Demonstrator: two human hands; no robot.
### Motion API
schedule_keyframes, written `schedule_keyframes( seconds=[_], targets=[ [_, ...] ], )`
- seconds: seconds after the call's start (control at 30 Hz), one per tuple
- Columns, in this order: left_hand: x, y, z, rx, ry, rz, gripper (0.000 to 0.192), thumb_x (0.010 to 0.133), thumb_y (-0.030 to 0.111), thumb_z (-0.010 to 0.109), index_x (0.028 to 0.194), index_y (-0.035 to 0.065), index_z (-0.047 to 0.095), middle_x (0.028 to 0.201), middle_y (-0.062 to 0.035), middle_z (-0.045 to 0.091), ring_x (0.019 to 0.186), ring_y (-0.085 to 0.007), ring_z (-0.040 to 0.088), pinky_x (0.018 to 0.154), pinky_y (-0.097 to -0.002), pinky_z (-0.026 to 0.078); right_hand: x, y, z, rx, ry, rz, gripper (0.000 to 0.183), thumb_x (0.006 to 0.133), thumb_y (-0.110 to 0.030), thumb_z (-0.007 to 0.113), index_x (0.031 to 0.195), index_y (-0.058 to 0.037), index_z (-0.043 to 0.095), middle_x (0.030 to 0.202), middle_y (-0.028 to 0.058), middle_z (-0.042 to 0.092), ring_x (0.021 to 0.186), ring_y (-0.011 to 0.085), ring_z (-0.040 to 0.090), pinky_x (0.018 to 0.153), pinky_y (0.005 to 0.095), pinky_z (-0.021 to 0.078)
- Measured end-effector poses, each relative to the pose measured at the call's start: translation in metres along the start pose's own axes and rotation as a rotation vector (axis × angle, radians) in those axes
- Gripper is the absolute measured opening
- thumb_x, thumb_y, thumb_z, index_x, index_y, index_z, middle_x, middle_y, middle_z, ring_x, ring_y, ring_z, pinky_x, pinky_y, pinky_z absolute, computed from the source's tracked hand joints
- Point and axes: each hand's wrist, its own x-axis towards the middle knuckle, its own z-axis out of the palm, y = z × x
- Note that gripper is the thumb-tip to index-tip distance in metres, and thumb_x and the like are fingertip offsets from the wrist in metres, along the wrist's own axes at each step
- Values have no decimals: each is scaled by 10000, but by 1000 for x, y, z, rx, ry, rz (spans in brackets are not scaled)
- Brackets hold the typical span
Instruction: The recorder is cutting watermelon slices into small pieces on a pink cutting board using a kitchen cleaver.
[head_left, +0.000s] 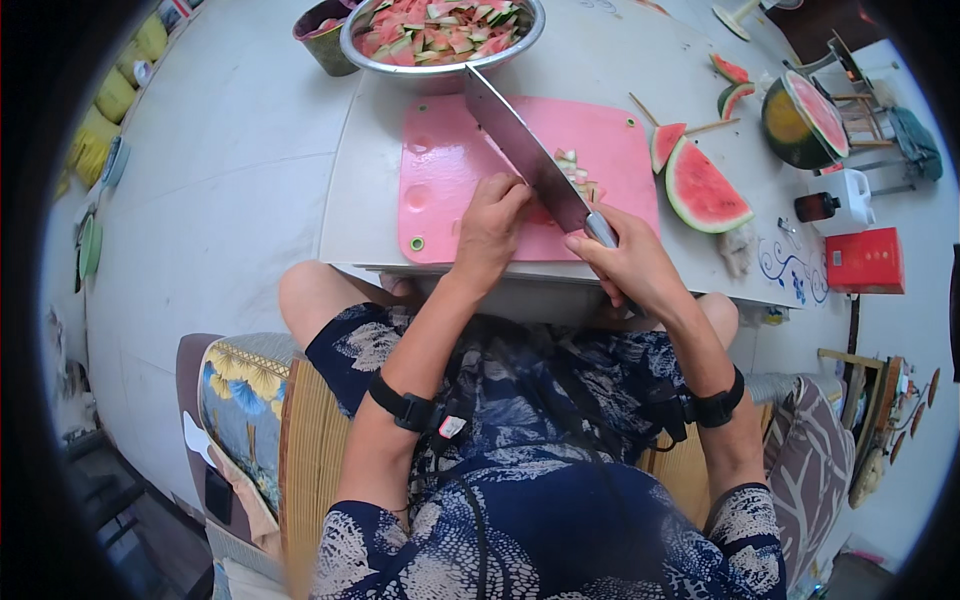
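Note:
A large kitchen knife is held by its handle in my right hand, its blade slanting up and left over a pink cutting board. My left hand rests over the board close to the blade's left side, fingers curled; whether it grips something is hidden. Small pale and pink watermelon pieces lie on the board right of the blade. At the board's right edge are a small watermelon slice and a larger watermelon wedge. A metal bowl heaped with cut watermelon pieces stands behind the board.
Left of the bowl is a lined bin. On the table's right stand a cut watermelon, a white jug, a dark bottle and a red box. Chopsticks and watermelon rinds lie nearer the board.

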Motion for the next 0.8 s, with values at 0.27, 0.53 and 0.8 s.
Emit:
schedule_keyframes(
  seconds=[0.27,0.53,0.8],
  targets=[
    [0,3,-4,8,5,14,167,833,-46,663,983,28,656,1029,-109,618,941,-300,629,800,-374,526,-30,-14,-8,-9,-22,11,250,958,-193,665,1095,7,602,580,-33,482,386,67,450,358,246,348],
    [1,1,-3,22,-14,-10,193,801,-47,661,978,30,667,1005,-107,628,956,-307,612,815,-391,515,-12,-5,0,-82,-38,53,342,958,-205,642,1226,-5,573,614,25,517,409,112,487,380,287,379],
    [-2,1,-3,12,15,2,176,813,-34,678,970,45,664,1002,-102,623,952,-291,612,807,-375,514,9,7,11,-122,56,-100,274,967,-211,640,1144,-6,597,555,-28,471,397,75,458,360,258,364]
  ],
)
